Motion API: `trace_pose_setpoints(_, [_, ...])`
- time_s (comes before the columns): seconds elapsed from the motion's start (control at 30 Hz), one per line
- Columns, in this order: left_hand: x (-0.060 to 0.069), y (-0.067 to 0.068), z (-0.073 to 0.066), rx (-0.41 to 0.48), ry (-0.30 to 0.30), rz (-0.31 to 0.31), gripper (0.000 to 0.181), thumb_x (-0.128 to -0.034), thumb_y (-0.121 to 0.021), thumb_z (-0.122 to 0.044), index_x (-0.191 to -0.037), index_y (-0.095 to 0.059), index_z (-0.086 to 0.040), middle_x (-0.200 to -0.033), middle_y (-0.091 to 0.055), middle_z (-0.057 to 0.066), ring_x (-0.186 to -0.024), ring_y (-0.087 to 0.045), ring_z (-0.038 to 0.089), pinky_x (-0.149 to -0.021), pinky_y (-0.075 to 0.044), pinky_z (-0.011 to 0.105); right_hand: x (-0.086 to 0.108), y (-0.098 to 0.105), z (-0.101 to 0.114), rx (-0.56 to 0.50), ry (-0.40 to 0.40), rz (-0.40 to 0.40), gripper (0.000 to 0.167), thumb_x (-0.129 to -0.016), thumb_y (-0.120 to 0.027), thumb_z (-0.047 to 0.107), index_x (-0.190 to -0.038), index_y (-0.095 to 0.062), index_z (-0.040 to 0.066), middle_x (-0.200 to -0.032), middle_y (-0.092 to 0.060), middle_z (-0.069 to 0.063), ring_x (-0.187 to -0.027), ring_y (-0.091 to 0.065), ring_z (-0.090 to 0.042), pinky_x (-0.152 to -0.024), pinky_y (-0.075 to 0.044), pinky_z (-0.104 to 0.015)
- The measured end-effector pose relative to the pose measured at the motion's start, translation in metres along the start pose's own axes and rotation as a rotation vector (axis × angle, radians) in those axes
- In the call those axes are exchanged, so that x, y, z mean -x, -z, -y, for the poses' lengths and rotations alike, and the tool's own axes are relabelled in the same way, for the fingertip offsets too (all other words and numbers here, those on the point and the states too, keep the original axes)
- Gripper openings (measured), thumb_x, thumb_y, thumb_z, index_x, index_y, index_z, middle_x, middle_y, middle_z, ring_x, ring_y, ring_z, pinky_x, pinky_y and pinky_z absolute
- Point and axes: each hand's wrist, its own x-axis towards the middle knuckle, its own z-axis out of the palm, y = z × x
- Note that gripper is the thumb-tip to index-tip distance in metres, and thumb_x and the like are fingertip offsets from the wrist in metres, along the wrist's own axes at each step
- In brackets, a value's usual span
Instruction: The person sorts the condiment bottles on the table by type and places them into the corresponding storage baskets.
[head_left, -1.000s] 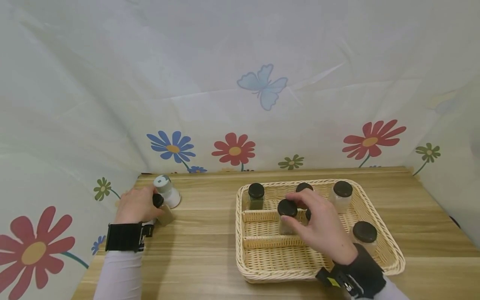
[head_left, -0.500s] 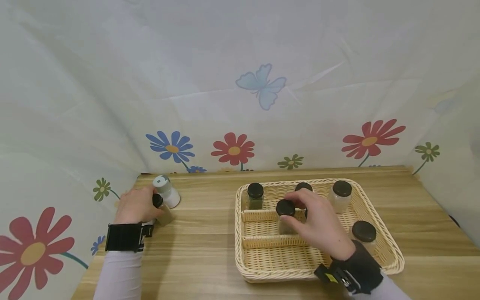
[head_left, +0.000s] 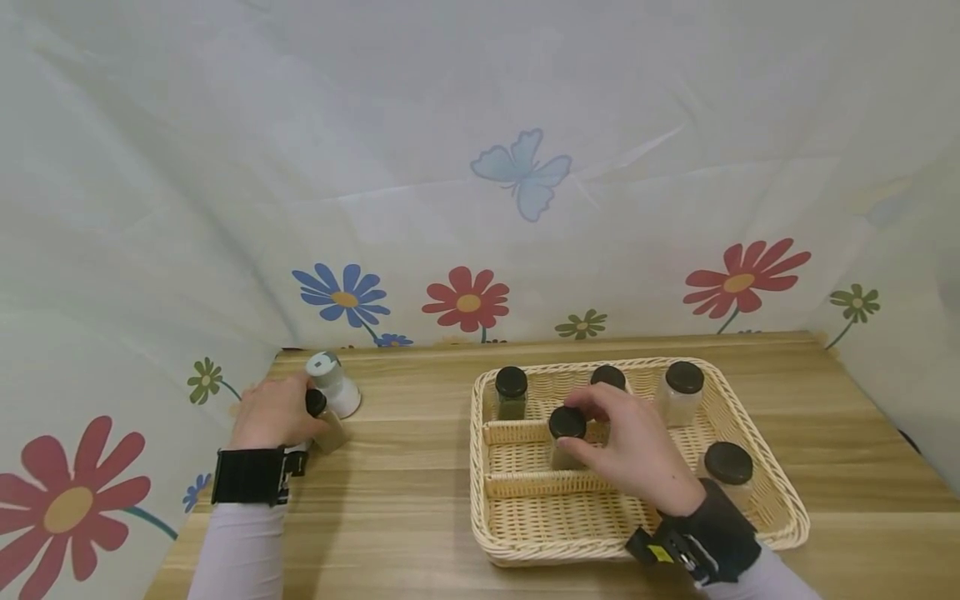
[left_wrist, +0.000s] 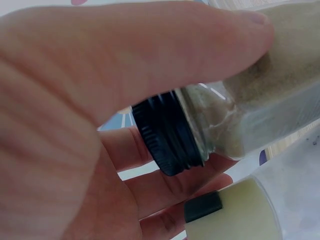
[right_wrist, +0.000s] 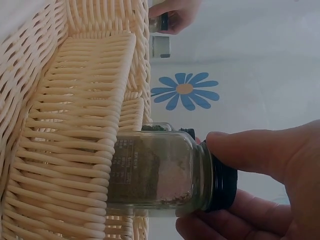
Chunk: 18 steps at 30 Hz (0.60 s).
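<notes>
At the table's left, my left hand holds a glass spice jar with a black lid. Tan powder fills this jar in the left wrist view, where the thumb lies along its side and the fingers are behind it. Over the wicker basket, my right hand pinches another black-lidded spice jar by its lid. Seen from the right wrist, that jar holds brownish powder, and its lower part is hidden behind a woven divider.
A white bottle-like object stands just beyond the left jar. Inside the basket are a jar of green flakes, a partly hidden jar and two pale jars at the right. A floral sheet backs the table.
My right hand and its jar have shifted slightly left and down within the basket's middle left compartment. The left hand and its jar look unmoved.
</notes>
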Motion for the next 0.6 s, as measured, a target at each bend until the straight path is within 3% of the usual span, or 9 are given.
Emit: trace_pose_setpoints(0.6, [0.0008, 0.0010, -0.0002, -0.003, -0.004, 0.003, 0.059, -0.0696, -0.090, -0.034, -0.112, -0.065, -0.002, -0.099, -0.071, 0.018, -0.089, -0.059, 0.037, -0.080, -0.041, 0.054, -0.0002, -0.0010, -0.0031, -0.010, -0.042, 0.042, 0.043, -0.075, -0.093, 0.020, -0.112, -0.072, 0.013, -0.101, -0.073, 0.003, -0.091, -0.069, -0.016, -0.083, -0.054, -0.039])
